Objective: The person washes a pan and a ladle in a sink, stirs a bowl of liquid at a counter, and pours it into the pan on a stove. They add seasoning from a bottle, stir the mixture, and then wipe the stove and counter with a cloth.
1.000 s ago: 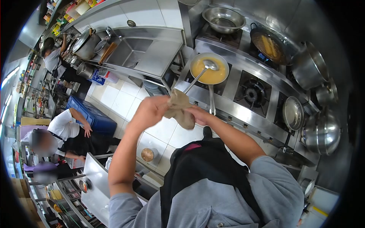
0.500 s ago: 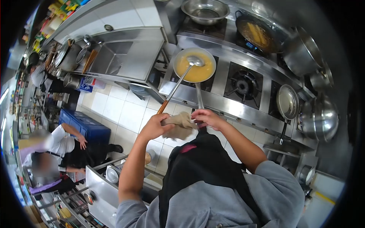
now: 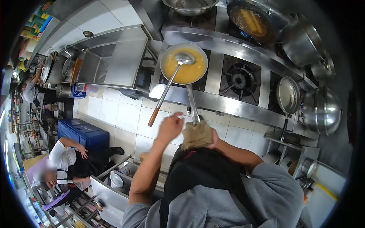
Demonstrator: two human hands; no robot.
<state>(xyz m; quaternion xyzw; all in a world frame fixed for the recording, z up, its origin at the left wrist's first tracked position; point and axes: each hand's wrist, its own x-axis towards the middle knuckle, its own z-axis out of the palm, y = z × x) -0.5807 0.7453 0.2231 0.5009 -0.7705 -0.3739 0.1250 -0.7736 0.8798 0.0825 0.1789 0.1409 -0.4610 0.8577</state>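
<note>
A tan cloth [image 3: 197, 135] hangs bunched by the end of the frying pan's metal handle. My right hand [image 3: 215, 139] grips it from the right, with most of its fingers hidden behind the folds. My left hand [image 3: 171, 126] is raised just left of the cloth, empty, fingers loosely bent and apart. Close above it, the wooden handle end of a ladle [image 3: 185, 58] sticks out over the stove's edge; its metal bowl rests in yellow liquid. That liquid fills a frying pan [image 3: 164, 70] sitting on the front left burner.
A dark wok [image 3: 237, 28] with long pieces frying in oil stands at the back over a blue flame. A smaller pan [image 3: 288, 95] and metal pots [image 3: 302, 40] sit to the right. A steel sink [image 3: 99, 62] is at left. Co-workers [image 3: 68, 155] stand beyond a blue chest [image 3: 81, 133].
The cloth has passed from my left hand to my right and lies nearer the pan handle's end. My left hand has let go of it and is apart from it.
</note>
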